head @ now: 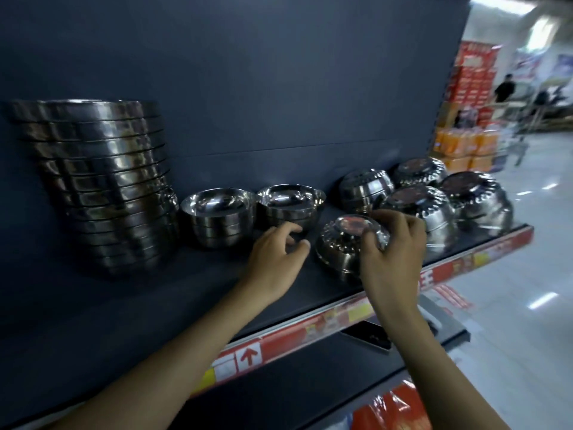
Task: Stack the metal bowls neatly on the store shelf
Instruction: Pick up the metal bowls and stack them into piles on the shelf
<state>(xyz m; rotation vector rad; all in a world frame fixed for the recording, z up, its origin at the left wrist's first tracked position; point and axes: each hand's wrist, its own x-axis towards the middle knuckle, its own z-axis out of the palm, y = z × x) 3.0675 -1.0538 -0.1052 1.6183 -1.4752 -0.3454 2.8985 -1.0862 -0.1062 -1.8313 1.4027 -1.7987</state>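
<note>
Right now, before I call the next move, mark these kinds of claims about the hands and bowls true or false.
1. The right hand grips an upside-down bowl near the front of the shelf. True.
2. The tall stack stands at the shelf's right end. False: it stands at the left end.
3. The two short middle stacks sit rims up. True.
4. The left hand carries a bowl. False: it holds nothing.
5. The right-end bowls sit rims up. False: they are upside down.
</note>
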